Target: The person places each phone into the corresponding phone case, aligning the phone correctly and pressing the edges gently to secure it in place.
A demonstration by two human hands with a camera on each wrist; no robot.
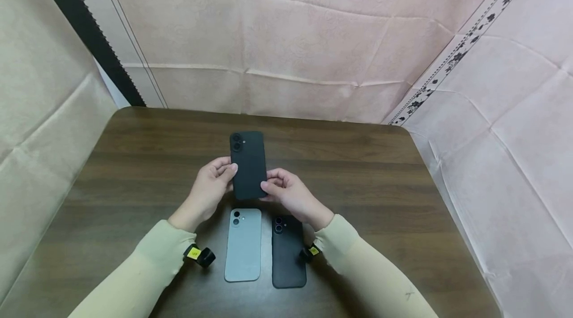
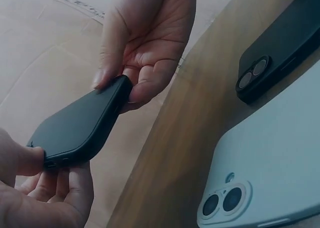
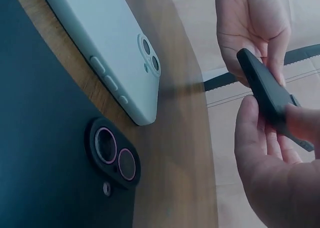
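Observation:
Both hands hold a dark smartphone (image 1: 249,168) up above the table, its back with two camera lenses facing the head camera. My left hand (image 1: 209,183) pinches the phone's left edge, thumb on the back. At the lower right corner, my right hand (image 1: 288,192) grips it between thumb and fingers. In the left wrist view the held phone (image 2: 82,120) is tilted, with fingers beneath it. Below the hands lie a pale blue-green smartphone (image 1: 243,248) and, to its right, a black smartphone (image 1: 288,258), both with cameras up. The right wrist partly overlaps the black one.
The brown wooden table (image 1: 147,173) has rounded far corners. Pale creased cloth (image 1: 304,49) hangs behind it, with more cloth at both sides. A black strip (image 1: 89,29) runs down the left and a floral border (image 1: 461,49) down the right. Small cameras (image 1: 206,257) are strapped to both wrists.

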